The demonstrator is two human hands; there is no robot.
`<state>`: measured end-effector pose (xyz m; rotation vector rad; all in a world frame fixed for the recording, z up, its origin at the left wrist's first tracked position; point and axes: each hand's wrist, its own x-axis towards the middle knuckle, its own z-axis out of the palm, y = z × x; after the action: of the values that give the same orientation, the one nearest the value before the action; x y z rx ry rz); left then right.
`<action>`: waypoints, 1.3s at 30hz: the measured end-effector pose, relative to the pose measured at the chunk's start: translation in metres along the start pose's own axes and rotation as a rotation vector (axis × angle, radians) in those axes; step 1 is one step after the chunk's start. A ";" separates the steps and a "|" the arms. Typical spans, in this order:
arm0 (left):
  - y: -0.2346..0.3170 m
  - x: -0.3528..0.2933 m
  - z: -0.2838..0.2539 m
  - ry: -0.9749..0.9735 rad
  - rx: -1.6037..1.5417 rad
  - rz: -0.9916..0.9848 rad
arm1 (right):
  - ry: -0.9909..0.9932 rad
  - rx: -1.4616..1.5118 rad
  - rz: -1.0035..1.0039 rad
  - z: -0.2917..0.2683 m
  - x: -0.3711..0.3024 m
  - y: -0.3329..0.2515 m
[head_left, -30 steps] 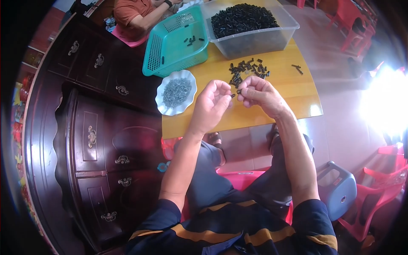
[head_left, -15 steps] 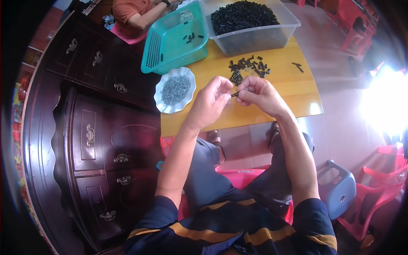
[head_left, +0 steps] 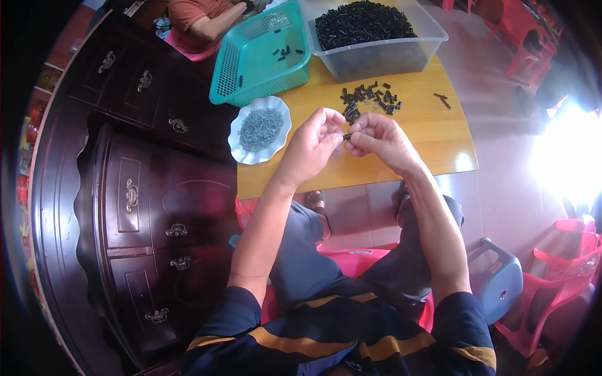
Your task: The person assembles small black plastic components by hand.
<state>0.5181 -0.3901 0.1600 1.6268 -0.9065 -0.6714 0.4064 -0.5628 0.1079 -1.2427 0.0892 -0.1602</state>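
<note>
Above the near part of the yellow wooden table, my left hand (head_left: 315, 144) and my right hand (head_left: 378, 141) meet fingertip to fingertip. Between them is a small black cylindrical piece (head_left: 347, 136), pinched by my right thumb and fingers. My left thumb and fingers are closed against its other end; whether they hold something of their own is hidden. Just beyond my hands lies a loose pile of similar black pieces (head_left: 370, 99). A white dish with a wavy rim (head_left: 283, 136), left of my left hand, holds many small grey metal screw-like parts (head_left: 259, 130).
A green plastic basket (head_left: 260, 94) with several black pieces and a clear bin (head_left: 389, 59) heaped with them stand at the back. Two black pieces (head_left: 443, 100) lie at the right. A dark cabinet (head_left: 144, 207) flanks the left; a blue stool (head_left: 498, 282) stands right. Another person's arm (head_left: 216, 24) shows far left.
My hands stay together, with only a slight shift of the fingers around the black piece. The whole view has moved a little.
</note>
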 end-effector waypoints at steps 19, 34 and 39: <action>-0.003 0.000 0.026 0.324 0.709 0.591 | -0.030 0.552 0.134 0.001 0.004 0.013; -0.001 0.002 0.026 0.315 0.560 0.606 | -0.074 0.516 0.140 0.002 0.000 0.013; 0.000 0.001 0.022 0.312 0.522 0.628 | -0.134 0.458 0.122 0.005 0.001 0.012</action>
<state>0.5014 -0.4029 0.1546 1.6860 -1.3356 0.2714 0.4091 -0.5549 0.0982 -0.7859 0.0098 0.0113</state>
